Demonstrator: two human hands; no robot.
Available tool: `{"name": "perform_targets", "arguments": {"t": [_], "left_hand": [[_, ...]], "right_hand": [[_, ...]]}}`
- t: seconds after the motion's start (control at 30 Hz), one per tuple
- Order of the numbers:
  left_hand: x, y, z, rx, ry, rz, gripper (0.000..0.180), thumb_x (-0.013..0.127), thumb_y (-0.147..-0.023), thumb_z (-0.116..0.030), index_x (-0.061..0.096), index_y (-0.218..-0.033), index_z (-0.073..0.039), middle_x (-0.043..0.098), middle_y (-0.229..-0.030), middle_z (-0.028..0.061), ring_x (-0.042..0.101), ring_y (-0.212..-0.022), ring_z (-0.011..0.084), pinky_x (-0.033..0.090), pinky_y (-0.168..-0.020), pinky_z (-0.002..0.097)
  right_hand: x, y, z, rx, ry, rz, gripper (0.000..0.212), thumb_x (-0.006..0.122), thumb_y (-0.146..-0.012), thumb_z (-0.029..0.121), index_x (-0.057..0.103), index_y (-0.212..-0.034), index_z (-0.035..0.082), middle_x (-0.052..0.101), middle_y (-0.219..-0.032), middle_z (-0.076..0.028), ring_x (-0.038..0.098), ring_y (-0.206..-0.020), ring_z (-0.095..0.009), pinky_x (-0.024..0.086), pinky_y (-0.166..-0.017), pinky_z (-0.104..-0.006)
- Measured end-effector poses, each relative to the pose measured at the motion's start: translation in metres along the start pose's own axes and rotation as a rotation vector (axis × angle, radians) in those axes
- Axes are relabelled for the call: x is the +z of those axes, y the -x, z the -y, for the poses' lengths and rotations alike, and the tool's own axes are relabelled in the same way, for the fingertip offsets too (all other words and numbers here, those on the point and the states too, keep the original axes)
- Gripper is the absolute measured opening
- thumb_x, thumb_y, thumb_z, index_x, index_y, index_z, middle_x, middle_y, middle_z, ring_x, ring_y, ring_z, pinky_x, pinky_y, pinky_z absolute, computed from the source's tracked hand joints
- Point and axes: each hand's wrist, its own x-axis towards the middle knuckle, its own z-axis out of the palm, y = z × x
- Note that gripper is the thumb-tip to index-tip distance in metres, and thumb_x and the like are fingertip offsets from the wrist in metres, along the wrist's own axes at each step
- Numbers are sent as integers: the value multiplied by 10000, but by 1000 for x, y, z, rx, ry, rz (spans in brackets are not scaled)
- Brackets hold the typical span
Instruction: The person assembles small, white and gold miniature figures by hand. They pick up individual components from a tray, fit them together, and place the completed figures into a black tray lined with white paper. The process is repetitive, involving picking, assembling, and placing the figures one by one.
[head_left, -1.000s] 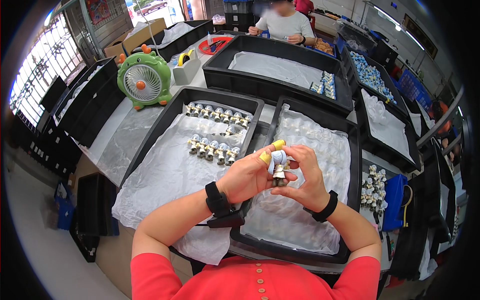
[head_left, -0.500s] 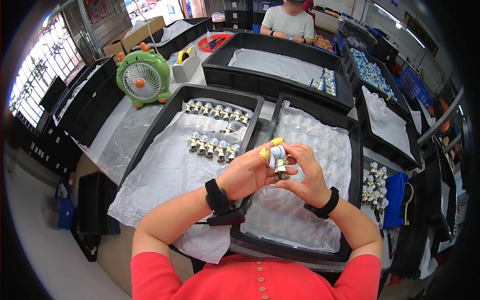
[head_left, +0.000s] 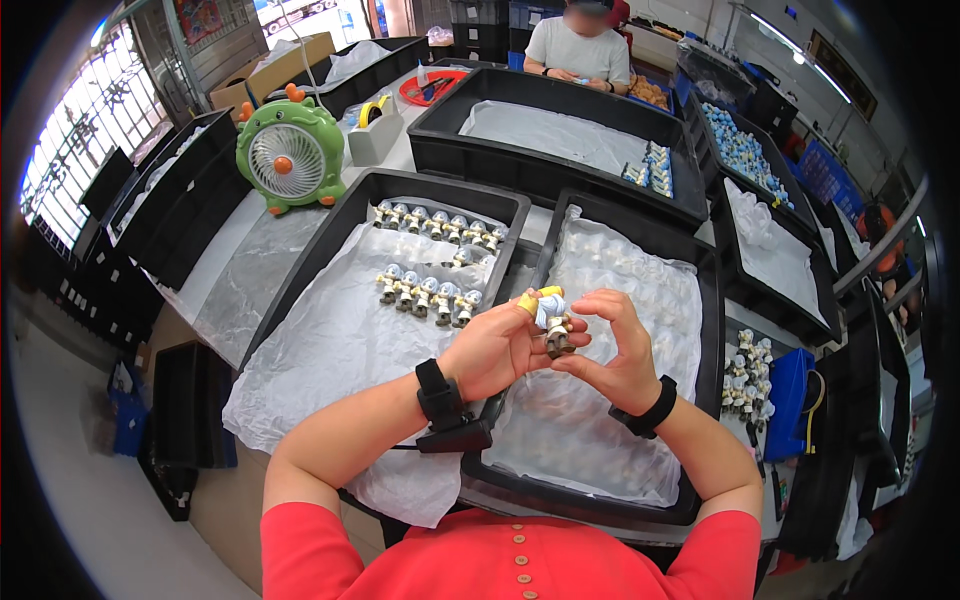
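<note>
My left hand (head_left: pixel 493 350) is closed around a small figurine (head_left: pixel 556 325) with light blue hair, a white top and dark feet. Yellow covers sit on the fingertips of this hand, by the figurine's head. Just right of it, my right hand (head_left: pixel 622 350) has thumb and forefinger spread apart. Its thumb is close to the figurine's feet; whether it touches them I cannot tell. Below both hands lies a black tray (head_left: pixel 712 400) with thin white sheeting (head_left: pixel 590 440) over rows of faint shapes.
On the left, another black tray (head_left: pixel 385 178) has rows of similar figurines (head_left: pixel 425 298) on white paper. More figurines (head_left: pixel 748 375) cluster at right beside a blue bin (head_left: pixel 790 400). A green fan (head_left: pixel 290 155) and tape dispenser (head_left: pixel 376 135) stand behind. Across the table sits another person (head_left: pixel 578 50).
My right fingers have come off the figurine's head and spread apart. The figurine has tilted and sunk slightly in my left hand.
</note>
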Motion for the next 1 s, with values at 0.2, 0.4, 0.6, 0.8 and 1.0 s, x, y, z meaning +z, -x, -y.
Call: {"name": "perform_targets", "arguments": {"t": [0.2,0.4,0.6,0.8,1.0], "left_hand": [[2,1,1,11,36,-25,372,286,-993,-301,384,-1259,-60,503,-1226,180,523,-1128,328,454,-908,403],[6,2,0,105,46,-10,385,323,-983,-274,340,-1312,-75,472,-1260,170,505,-1146,321,429,-932,431],[7,2,0,134,8,5,468,387,-945,-257,291,-1360,-65,440,-1298,169,510,-1125,309,427,-928,423],[5,3,-1,126,64,57,511,409,-910,-243,297,-1363,-36,480,-1241,165,534,-1067,303,437,-910,410],[1,2,0,114,109,75,516,378,-906,-245,302,-1361,-13,500,-1211,163,543,-1027,297,449,-879,399]], "right_hand": [[1,4,-3,67,-64,13,490,799,-600,89,539,-1015,67,571,-996,-92,535,-948,-270,438,-831,-354],[2,-1,2,12,0,-13,482,789,-593,62,532,-1000,77,575,-974,-86,532,-933,-266,434,-826,-353],[2,1,-1,-37,57,-1,527,803,-561,64,519,-1003,97,589,-976,-78,521,-915,-254,412,-828,-376],[3,-2,5,-104,160,-25,480,813,-536,83,574,-951,110,589,-988,-43,507,-924,-249,407,-825,-376],[2,-1,6,-124,177,-31,465,819,-541,100,600,-950,122,583,-978,-32,499,-936,-251,411,-824,-366]]}}
